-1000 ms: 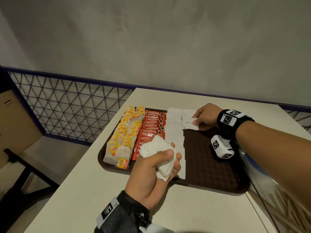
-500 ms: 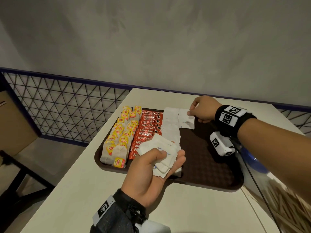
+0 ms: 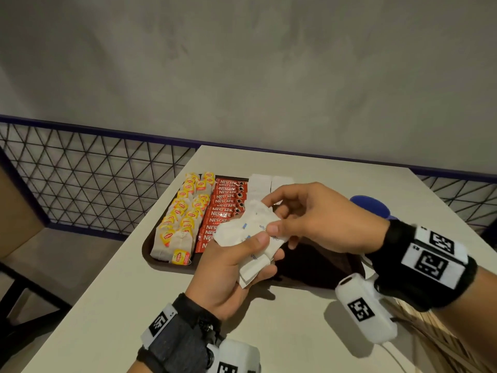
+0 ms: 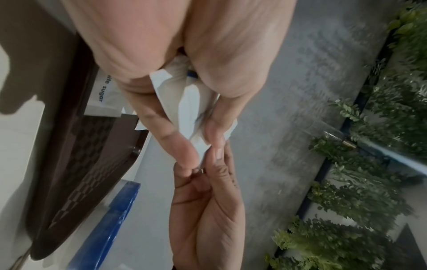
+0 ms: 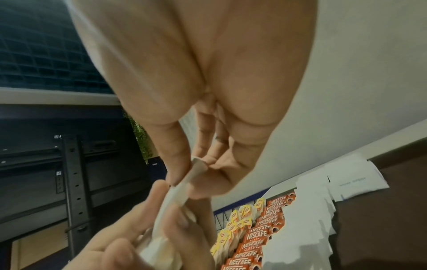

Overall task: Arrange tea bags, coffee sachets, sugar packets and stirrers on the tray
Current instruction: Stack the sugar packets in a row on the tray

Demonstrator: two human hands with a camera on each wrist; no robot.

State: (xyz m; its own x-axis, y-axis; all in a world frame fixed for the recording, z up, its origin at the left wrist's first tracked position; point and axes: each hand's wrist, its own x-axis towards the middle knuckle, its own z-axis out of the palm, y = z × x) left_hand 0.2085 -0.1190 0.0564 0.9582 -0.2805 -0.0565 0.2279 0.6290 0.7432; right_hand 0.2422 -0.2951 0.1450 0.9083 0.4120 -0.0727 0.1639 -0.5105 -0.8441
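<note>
My left hand [image 3: 242, 254] grips a stack of white sugar packets [image 3: 248, 232] above the near edge of the brown tray [image 3: 317, 267]. My right hand [image 3: 271, 222] pinches the top packet of that stack [image 5: 196, 169] between thumb and forefinger. On the tray lie two columns of yellow-tagged tea bags [image 3: 185, 211], a column of red Nescafe coffee sachets [image 3: 223, 208] and a column of laid-out sugar packets [image 3: 259, 184], with one more [image 5: 355, 180] beside its far end. The left wrist view shows both hands meeting on the stack [image 4: 191, 109].
A blue object [image 3: 371, 205] stands right of the tray on the white table [image 3: 134, 292]. A pile of wooden stirrers [image 3: 430, 340] lies at the right front. A wire-mesh railing [image 3: 94, 179] runs along the table's left and far sides.
My right hand left the far end of the tray and came back to the stack in my left hand, where it now pinches the top packet. My view has shifted closer.
</note>
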